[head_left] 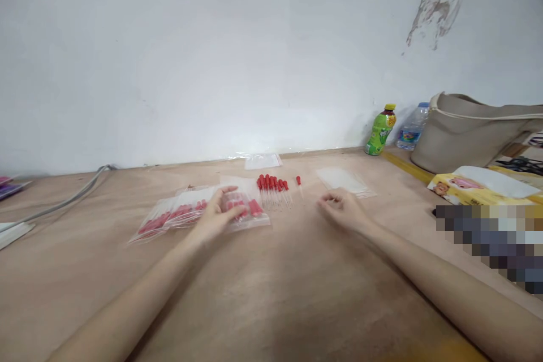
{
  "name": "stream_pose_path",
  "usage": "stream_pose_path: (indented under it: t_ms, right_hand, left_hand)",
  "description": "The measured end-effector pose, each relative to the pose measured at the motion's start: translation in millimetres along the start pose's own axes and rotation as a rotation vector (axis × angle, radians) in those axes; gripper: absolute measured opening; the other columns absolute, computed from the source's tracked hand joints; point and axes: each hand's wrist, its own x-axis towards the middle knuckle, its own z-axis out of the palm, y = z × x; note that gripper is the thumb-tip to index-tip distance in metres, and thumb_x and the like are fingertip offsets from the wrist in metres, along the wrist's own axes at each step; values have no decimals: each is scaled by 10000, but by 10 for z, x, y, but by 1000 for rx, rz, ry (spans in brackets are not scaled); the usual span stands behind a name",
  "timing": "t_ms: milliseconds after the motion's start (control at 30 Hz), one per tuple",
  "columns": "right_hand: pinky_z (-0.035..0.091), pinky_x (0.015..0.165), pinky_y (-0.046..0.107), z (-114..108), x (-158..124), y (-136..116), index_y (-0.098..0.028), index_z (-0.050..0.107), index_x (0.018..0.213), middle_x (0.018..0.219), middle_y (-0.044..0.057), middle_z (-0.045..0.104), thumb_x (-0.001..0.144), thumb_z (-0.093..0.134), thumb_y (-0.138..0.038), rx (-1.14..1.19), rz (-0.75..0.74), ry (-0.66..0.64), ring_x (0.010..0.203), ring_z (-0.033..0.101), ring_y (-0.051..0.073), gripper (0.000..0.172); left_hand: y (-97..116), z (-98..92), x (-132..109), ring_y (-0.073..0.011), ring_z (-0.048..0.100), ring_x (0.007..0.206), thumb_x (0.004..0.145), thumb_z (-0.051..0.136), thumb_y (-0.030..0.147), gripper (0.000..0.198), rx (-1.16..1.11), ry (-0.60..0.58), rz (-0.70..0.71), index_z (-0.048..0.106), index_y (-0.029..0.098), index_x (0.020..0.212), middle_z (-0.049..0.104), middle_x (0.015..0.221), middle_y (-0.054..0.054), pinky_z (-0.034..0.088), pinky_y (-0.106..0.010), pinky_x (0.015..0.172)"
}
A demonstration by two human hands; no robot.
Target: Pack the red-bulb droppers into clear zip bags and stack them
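With twelve o'clock toward the white wall (190,56), a cluster of slim clear droppers with red bulbs (271,184) lies on the brown tabletop (275,288), and one single red-bulbed dropper (298,181) lies apart at its three o'clock. Between eight and nine o'clock from the cluster, the left hand (223,206) touches a clear plastic bag of red pieces (255,208), thumb and fingers spread wide. At that hand's nine o'clock lie overlapping clear bags with red contents (169,215).

The right hand (341,207) is between three and four o'clock from the cluster, its fingers curled narrow; blur there means I cannot tell whether they hold anything. Just beyond it, at its twelve o'clock, lies a stack of flat translucent bags (343,180). A green bottle with a yellow cap (379,131) stands at its one o'clock, near the wall.
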Motion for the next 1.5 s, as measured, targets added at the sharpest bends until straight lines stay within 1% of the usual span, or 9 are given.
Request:
stream_pose_path:
  t_ms: [100,300,533,667,767,1000,1133,1367,1500]
  right_hand:
    - [397,830,381,-179,152,400,-163,650,813,967,103,634,714,521,-398,-362,12,172,953,539,255,286]
    - [428,770,357,-206,179,709,-137,644,920,1023,123,622,716,498,-485,-428,146,93,912,572,254,429]
    - [413,679,301,-151,185,666,-174,654,745,830,77,655,773,461,-352,-429,92,157,778,580,207,264]
    - [398,729,307,-145,147,560,-173,641,810,864,85,630,821,407,-355,-377,4,462,808,552,200,297]
    - [415,712,291,-79,61,377,-179,604,862,863,85,616,843,374,-344,-210,-85,551,773,552,176,284]
    - [446,746,302,189,-204,-104,-248,623,858,935,63,634,828,431,-272,0,-530,-109,859,572,175,196]
    - [338,957,382,222,-254,-290,-263,636,902,1179,24,548,821,449,-250,20,-673,-357,1131,448,203,204]
    - [297,1000,381,153,-276,-493,-232,597,983,1162,41,563,829,435,-231,240,-643,-738,1161,435,162,224]
    - [243,1014,431,140,-267,-470,-206,622,846,1119,58,591,796,491,-294,341,-513,-792,1148,449,183,166]
  left_hand:
    - [8,-355,221,-177,615,827,700,608,321,574,280,131,89,377,218,1216,504,1164,-103,505,-284,683]
    - [-188,-651,372,-243,615,755,699,599,337,480,677,218,134,504,138,1125,579,1012,-132,484,-386,684]
    - [-205,-580,280,-324,445,1062,747,554,284,231,894,329,369,579,152,934,506,1096,-96,320,-466,915]
    - [-241,-345,122,-300,377,1120,791,510,268,181,938,393,530,579,193,940,461,1166,-78,248,-464,971]
    - [-300,-84,-49,-264,431,1076,788,528,239,198,967,268,786,568,218,981,500,1132,-66,293,-445,951]
    - [-303,107,-327,-277,385,1158,760,540,183,518,873,205,1046,343,252,1233,411,1265,-87,301,-466,956]
    - [-274,90,-377,-304,324,1208,761,509,189,571,831,87,1147,288,260,1283,308,1357,-81,297,-497,950]
    - [-144,162,-353,-278,329,1222,814,454,289,412,848,-317,1121,452,195,1215,417,1302,-103,246,-474,996]
    - [-79,145,-352,-230,557,988,820,471,290,232,919,-490,1041,616,215,985,659,931,-53,248,-466,998]
